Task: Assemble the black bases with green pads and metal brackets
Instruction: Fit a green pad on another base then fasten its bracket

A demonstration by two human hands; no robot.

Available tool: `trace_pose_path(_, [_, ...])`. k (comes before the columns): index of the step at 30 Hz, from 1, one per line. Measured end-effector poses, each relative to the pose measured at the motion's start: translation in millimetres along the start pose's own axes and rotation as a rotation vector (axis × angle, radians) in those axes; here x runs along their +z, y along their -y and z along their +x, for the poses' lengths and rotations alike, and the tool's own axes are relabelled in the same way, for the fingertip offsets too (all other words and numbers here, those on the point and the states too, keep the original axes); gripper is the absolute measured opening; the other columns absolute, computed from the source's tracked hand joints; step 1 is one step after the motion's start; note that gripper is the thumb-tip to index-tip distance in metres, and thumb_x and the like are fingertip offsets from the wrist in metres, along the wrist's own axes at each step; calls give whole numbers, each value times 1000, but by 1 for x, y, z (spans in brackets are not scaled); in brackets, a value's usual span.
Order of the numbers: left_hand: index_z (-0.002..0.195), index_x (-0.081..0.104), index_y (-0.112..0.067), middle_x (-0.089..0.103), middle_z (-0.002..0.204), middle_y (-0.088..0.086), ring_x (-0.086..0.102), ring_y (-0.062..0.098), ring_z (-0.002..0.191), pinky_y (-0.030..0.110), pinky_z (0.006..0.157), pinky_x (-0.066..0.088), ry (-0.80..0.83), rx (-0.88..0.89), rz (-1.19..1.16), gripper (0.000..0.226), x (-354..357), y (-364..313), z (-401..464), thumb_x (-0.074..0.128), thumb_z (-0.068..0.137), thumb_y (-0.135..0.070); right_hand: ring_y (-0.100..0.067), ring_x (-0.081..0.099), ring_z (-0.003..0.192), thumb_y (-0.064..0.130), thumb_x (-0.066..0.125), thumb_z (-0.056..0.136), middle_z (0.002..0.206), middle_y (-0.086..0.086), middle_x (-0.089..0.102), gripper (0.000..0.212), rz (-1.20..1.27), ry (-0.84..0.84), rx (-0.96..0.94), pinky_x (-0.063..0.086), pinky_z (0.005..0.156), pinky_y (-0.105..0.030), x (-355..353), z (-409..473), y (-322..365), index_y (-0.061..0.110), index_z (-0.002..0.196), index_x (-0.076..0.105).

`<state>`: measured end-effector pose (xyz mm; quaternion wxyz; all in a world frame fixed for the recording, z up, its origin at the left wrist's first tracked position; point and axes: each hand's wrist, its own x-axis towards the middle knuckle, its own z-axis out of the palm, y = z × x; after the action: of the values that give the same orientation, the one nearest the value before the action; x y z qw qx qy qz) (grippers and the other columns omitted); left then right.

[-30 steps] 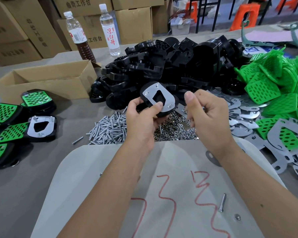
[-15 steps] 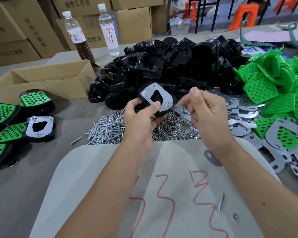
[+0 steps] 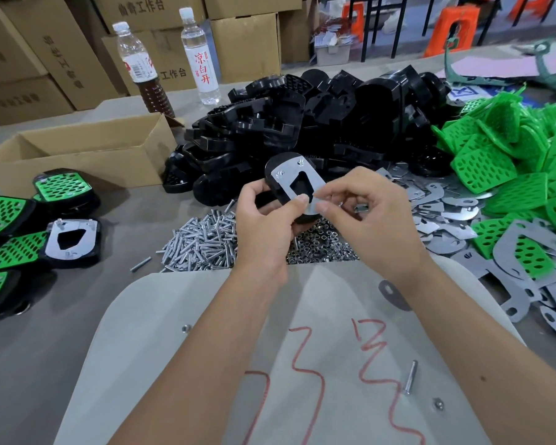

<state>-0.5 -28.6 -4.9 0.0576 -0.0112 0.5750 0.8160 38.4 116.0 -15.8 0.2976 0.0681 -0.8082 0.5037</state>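
both hands were up on one black base (image 3: 275, 184), metal bracket (image 3: 297, 184) facing the camera.

the left hand (image 3: 264, 226) gripped the base from below and the left, thumb curled onto the bracket's lower edge, so the piece stood tilted above the fingers and over the heap of nuts (image 3: 321, 248). the right hand (image 3: 366, 216) came in at the bracket's lower right corner, thumb and forefinger pinched narrow right at that corner; whether a small nut sat between them, i couldn't tell. two screw ends poked through the bracket's top corners. behind the piece lay the pile of black bases (image 3: 318, 123), screws (image 3: 199, 245) to the left, green pads (image 3: 511, 162) and loose brackets (image 3: 446, 216) to the right, and finished pieces (image 3: 61, 229) far left by the cardboard box (image 3: 77, 155).
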Motion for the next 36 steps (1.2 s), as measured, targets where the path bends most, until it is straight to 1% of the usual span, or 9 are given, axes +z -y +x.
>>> trace_pose_path(3, [124, 56, -8, 75, 112, 25, 76, 38, 102, 38, 77, 64, 14, -14, -6, 40, -1, -1, -1, 73, 90, 5, -21, 62, 74, 9, 80, 90, 91, -1, 64, 11, 56, 35, 36, 53, 64, -40, -3, 1, -2, 19, 93, 81])
trace_pose_path(6, [125, 56, -7, 75, 114, 25, 77, 36, 102, 40, 79, 65, 10, -28, -14, 41, -2, -1, -1, 74, 90, 4, -23, 62, 73, 10, 80, 91, 93, 0, 62, 11, 68, 49, 58, 55, 63, -41, -3, 1, -1, 21, 94, 81])
trace_pose_path(12, [122, 57, -9, 73, 115, 28, 77, 32, 96, 40, 79, 65, -17, -8, -28, 40, 2, 0, -4, 76, 89, 3, -12, 61, 79, 10, 79, 91, 90, 5, 64, 15, 80, -25, 161, 50, 71, -26, 4, -2, 6, 24, 85, 77])
trace_pose_path(15, [122, 57, -10, 71, 113, 30, 77, 30, 94, 43, 80, 65, -54, 17, -48, 42, 5, 3, -7, 78, 88, 3, -13, 63, 82, 10, 77, 92, 92, -1, 67, 17, 59, -101, 185, 49, 74, -23, 10, -3, 10, 22, 82, 72])
trace_pose_path(21, [116, 57, -16, 75, 87, 10, 78, 27, 90, 45, 83, 65, -110, 83, -43, 43, 13, 9, -11, 78, 85, 4, -11, 51, 75, 10, 75, 93, 84, -4, 56, 21, -141, -250, 85, 37, 67, -13, 22, -7, 17, 8, 76, 63])
trace_pose_path(24, [115, 56, -17, 74, 90, 14, 76, 26, 85, 45, 82, 63, -112, 73, -66, 43, 13, 8, -10, 76, 85, 7, -14, 55, 78, 10, 76, 92, 87, -4, 56, 17, -119, -227, 16, 43, 69, -18, 20, -5, 16, 7, 80, 64])
trace_pose_path(26, [116, 55, -16, 73, 103, 25, 72, 26, 87, 52, 89, 62, -119, 56, -85, 43, 12, 6, -8, 75, 86, 7, -16, 60, 85, 8, 74, 93, 94, -2, 60, 5, -2, -147, 30, 53, 78, -31, 17, -4, 15, 11, 90, 72])
trace_pose_path(29, [114, 55, -15, 69, 118, 33, 72, 32, 94, 59, 96, 59, -126, 31, -112, 41, 11, 3, -8, 74, 87, 8, -18, 61, 88, 4, 73, 93, 94, 4, 58, 14, 93, -84, 87, 55, 80, -36, 15, -4, 14, 16, 92, 79])
trace_pose_path(36, [112, 53, -16, 74, 87, 10, 76, 24, 83, 40, 78, 65, -101, 71, -116, 41, 13, 8, -11, 75, 87, 8, -18, 62, 82, 6, 78, 90, 88, 5, 59, 13, 51, -204, 117, 54, 72, -38, 18, -6, 17, 17, 83, 78])
